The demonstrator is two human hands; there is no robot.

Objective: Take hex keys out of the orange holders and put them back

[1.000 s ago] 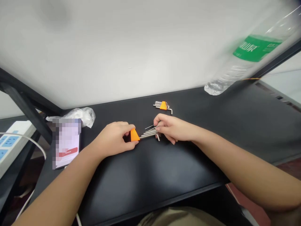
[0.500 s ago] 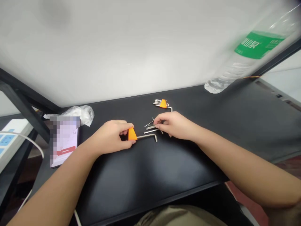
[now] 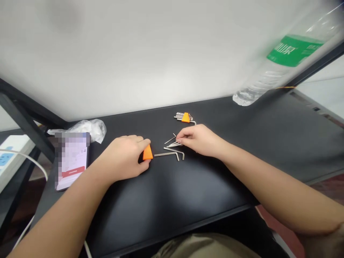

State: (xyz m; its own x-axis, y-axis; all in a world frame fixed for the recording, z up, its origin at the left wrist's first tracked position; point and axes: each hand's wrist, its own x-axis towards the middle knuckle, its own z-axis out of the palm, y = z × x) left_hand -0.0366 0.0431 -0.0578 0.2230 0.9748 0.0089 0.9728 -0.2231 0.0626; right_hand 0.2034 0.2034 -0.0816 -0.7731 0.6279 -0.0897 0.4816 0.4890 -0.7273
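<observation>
My left hand is closed on an orange hex-key holder on the black table. One large L-shaped hex key lies just right of the holder, apart from it or barely touching; I cannot tell which. My right hand pinches a small bunch of thin hex keys fanned out on the table. Behind my right hand lies a second full hex-key set in its own orange holder.
A phone lies at the left, with a crumpled plastic bag behind it. A clear water bottle with a green label stands at the back right. A power strip and white cable sit at the far left.
The hex keys came out of the orange holder. My left hand drew the holder left, the large key now lies on the table, and my right hand spread the thin keys.
</observation>
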